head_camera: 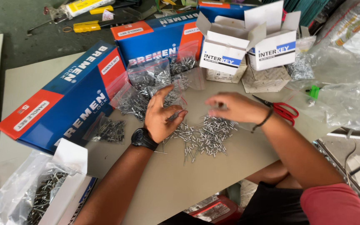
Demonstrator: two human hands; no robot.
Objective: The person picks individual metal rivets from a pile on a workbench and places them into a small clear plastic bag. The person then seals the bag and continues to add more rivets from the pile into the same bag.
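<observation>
The left hand (162,113) cups a few rivets, fingers half-curled; the right hand (235,107), open, rests on the loose rivet pile (203,137). Filled small bags (148,89) lie at eleven o'clock on the bench (180,183); much remains unbagged.

You see red scissors (285,110) lying on the desk (213,183) at right, two open white boxes (246,48) behind, long blue boxes (69,98) stacked left, and a yellow tool (89,26) on the floor (21,37) beyond.
</observation>
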